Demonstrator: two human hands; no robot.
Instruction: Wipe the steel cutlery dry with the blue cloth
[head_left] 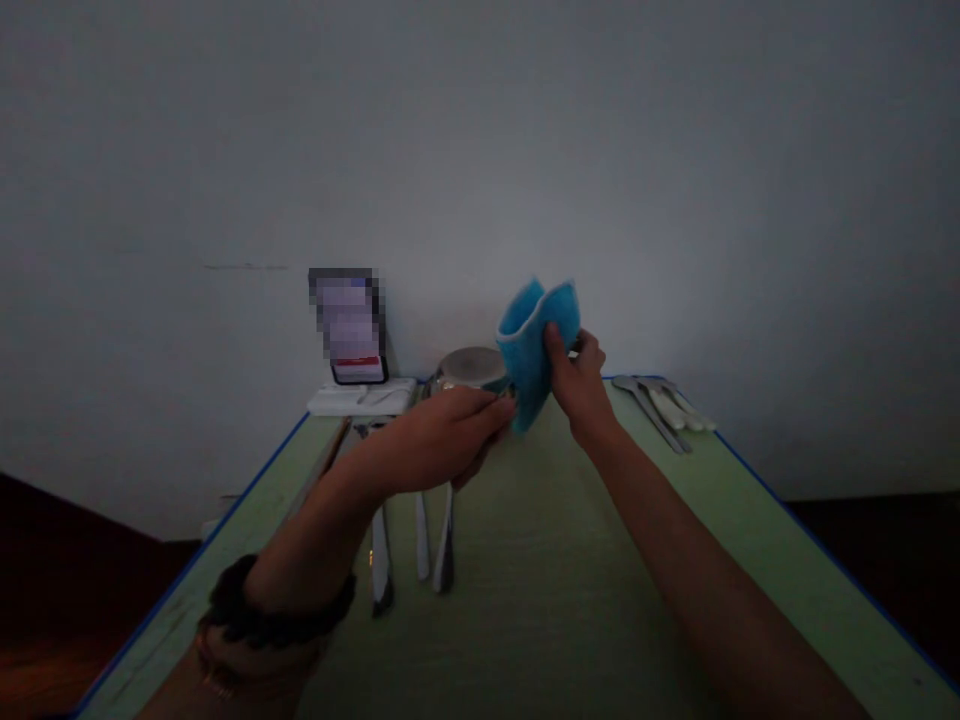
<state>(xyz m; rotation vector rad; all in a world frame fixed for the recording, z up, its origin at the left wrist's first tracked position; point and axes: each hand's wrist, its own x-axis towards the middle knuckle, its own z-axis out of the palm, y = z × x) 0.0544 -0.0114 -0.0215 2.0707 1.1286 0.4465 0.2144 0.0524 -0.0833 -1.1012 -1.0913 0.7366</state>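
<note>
A blue cloth (551, 330) with a pale edge is folded into a bent, upright shape above the far part of the table. My right hand (581, 385) grips it from the right, thumb pressed on its near face. My left hand (457, 435) is closed in a pinch at the cloth's lower left edge. Something small and dark shows at its fingertips, too unclear to name. Below and left of that hand, several metal utensils (381, 565) lie on the green table (540, 590), their upper ends partly hidden by my left hand and forearm.
A phone or tablet (360, 330), its screen blurred, leans near the wall above a white flat object (360, 397). A round, grey-topped container (472, 366) stands behind my left hand. Several spoon-like utensils, some white-handled (671, 410), lie at the far right edge.
</note>
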